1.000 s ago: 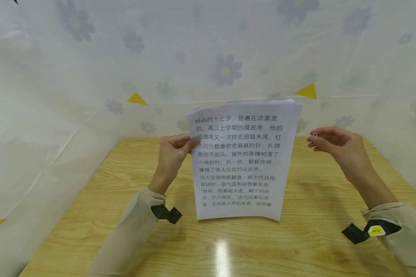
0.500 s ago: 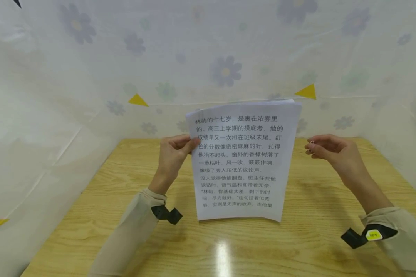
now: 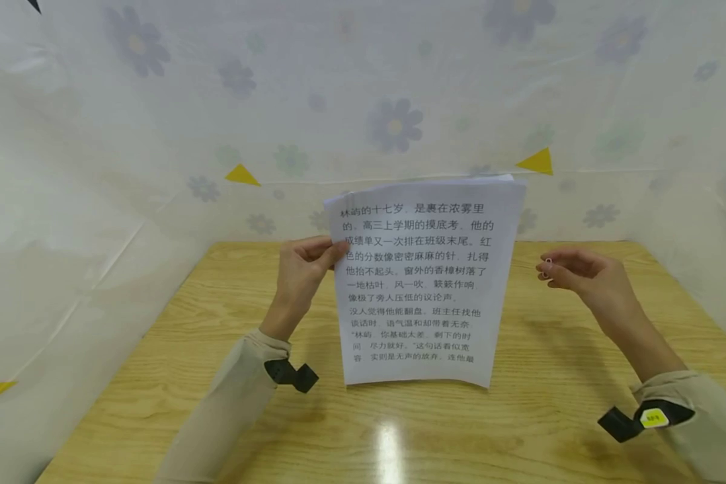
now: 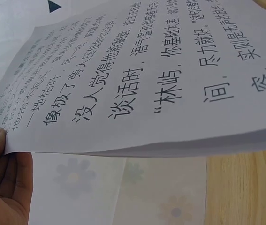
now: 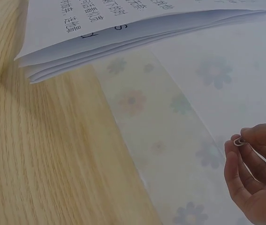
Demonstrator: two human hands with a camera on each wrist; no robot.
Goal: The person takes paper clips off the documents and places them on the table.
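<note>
Pale wooden tabletop point(image 3: 218, 376) w/ floral plastic sheeting point(image 3: 157, 134) behind. Stack of white printed sheets point(image 3: 423, 282) stands upright on it, left hand point(image 3: 299, 269) pinching its left edge. Right hand point(image 3: 581, 275), apart to the right, pinches small white paper clip point(image 3: 547, 263) at fingertips; clip not yet on the stack.

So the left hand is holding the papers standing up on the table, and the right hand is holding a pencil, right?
Not quite. The right hand pinches a small paper clip, not a pencil; the right wrist view shows it best. The rest is right: the left hand holds the papers upright on the table.
</note>
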